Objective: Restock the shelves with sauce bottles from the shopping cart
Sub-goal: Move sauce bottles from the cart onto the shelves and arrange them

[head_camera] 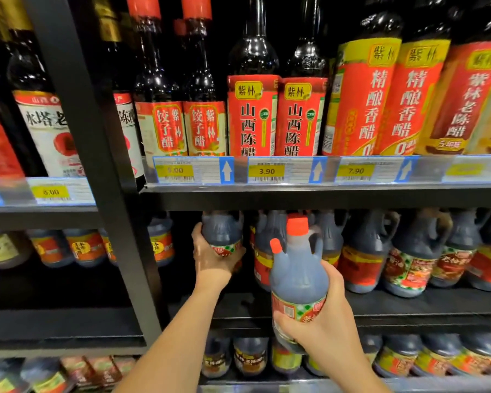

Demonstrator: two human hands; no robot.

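A: Which step is in hand?

B: Placing, I'd judge. The left hand is wrapped round the left jug, fingers curled under its belly. That jug sits under the upper shelf edge, at the 9 o'clock end of the row on the shelf. The hand hides its base, so I cannot tell whether it is down.

A: And the other?

B: The right hand is clamped low on the right jug, thumb and fingers round the label. The jug is upright with its red cap on top, in front of the shelf at 5 o'clock of the left jug, not on the board.

A: The cart?

B: Not in view.

A: Next move?

B: My guess is to seat the left jug and let go. Then raise the right jug toward 12 o'clock, cap clearing the upper shelf edge, and set it at the left jug's 3 o'clock.
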